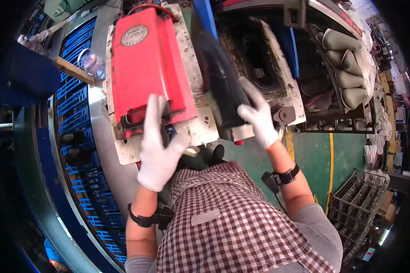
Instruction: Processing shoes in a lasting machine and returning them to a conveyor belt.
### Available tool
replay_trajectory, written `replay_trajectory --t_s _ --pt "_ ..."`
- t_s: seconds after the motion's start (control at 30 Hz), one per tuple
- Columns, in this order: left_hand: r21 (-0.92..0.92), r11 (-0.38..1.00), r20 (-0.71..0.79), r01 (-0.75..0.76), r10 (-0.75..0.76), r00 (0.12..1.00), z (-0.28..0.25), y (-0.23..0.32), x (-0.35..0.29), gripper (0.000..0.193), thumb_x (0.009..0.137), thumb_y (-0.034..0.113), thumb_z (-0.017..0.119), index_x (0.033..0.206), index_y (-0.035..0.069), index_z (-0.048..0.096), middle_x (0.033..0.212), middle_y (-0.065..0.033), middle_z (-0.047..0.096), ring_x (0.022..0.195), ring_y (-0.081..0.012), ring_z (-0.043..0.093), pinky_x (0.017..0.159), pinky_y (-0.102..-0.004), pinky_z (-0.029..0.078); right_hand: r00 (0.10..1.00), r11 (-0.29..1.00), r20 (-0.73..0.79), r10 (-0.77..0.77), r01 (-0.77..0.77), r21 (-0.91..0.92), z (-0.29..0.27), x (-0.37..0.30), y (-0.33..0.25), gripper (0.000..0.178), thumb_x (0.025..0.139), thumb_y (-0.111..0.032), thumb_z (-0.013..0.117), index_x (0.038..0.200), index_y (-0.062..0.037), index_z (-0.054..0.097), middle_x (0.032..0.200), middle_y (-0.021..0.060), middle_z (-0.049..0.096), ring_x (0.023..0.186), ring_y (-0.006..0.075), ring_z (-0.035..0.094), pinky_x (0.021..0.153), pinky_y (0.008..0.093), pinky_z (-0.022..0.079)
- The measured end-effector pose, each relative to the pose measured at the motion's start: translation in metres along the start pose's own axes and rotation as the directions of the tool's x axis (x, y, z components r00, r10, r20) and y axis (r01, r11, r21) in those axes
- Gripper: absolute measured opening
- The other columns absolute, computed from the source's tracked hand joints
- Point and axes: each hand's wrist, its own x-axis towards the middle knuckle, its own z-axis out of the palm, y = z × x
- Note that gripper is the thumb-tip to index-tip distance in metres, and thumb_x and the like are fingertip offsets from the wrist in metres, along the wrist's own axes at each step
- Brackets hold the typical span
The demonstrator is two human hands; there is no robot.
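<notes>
Two molds, roughly halfway by the look of it: red cover [143, 68] down, black panel [228, 91] up off its base plate [295, 102].
Left hand [159, 150] is spread wide, nothing gripped, fingertips over the red cover's near end, contact unclear; right hand [259, 116] has thumb and fingers apart right at the blurry panel's edge, can't tell if it's gripping.

The middle is brightly lit, with a pale sheen on the red cover [146, 68]; corners sink into black, the blue rack [74, 95] bends toward the rim, and blur smears the black panel [224, 88] by the right hand [258, 116]
</notes>
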Motion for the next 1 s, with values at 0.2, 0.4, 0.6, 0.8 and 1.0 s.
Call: replay_trajectory --t_s 0.2,0.4,0.6,0.8,1.0 --pt "0.227 0.951 -0.031 -0.21 0.222 0.974 -0.002 0.057 0.065 0.089 0.089 0.013 0.074 0.163 0.0 0.026 0.16 -0.0244 0.043 0.15 -0.0312 0.042 0.122 -0.0412 0.035 0.928 0.568 -0.259 -0.266 -0.067 -0.82 -0.072 0.1 0.012 0.071 0.079 -0.039 0.077 0.146 -0.0214 0.062 0.132 0.0259 0.059 0.124 0.0376 0.061 0.105 0.0436 0.051" --pt "0.171 0.77 -0.013 -0.615 0.626 0.78 0.044 0.09 0.139 0.074 0.091 0.027 0.074 0.155 0.003 0.043 0.148 -0.0212 0.055 0.14 -0.0318 0.052 0.116 -0.0406 0.04 0.938 0.299 -0.303 -0.169 -0.244 -0.923 -0.081 0.134 0.042 0.072 0.086 -0.046 0.071 0.154 -0.0395 0.049 0.13 0.0279 0.057 0.121 0.0451 0.061 0.101 0.051 0.054" --pt "0.206 0.665 0.117 -0.718 0.712 0.693 0.092 0.176 0.195 0.075 0.101 0.038 0.065 0.157 -0.002 0.038 0.157 -0.0254 0.046 0.147 -0.0339 0.044 0.123 -0.0384 0.032 0.954 0.229 -0.28 -0.105 -0.251 -0.941 -0.089 0.125 0.025 0.075 0.086 -0.047 0.072 0.156 -0.0398 0.045 0.132 0.0285 0.056 0.123 0.0447 0.06 0.102 0.0502 0.053" --pt "0.28 0.516 0.544 -0.809 0.609 0.577 0.101 0.254 0.231 0.078 0.099 0.048 0.058 0.156 -0.001 0.041 0.157 -0.0255 0.046 0.147 -0.0356 0.044 0.121 -0.0376 0.034 0.947 0.194 -0.292 -0.135 -0.264 -0.945 -0.081 0.126 0.031 0.072 0.086 -0.047 0.072 0.154 -0.0405 0.048 0.136 0.0264 0.055 0.123 0.0441 0.06 0.099 0.0487 0.055" --pt "0.241 0.583 0.467 -0.776 0.632 0.619 0.136 0.258 0.277 0.046 0.089 0.039 0.071 0.117 0.003 0.073 0.128 -0.0215 0.068 0.111 -0.0292 0.067 0.09 -0.0391 0.053 0.968 0.253 -0.196 -0.156 -0.153 -0.955 -0.096 0.126 0.031 0.079 0.085 -0.053 0.073 0.156 -0.0299 0.049 0.147 0.0303 0.05 0.133 0.0453 0.054 0.111 0.0498 0.046"
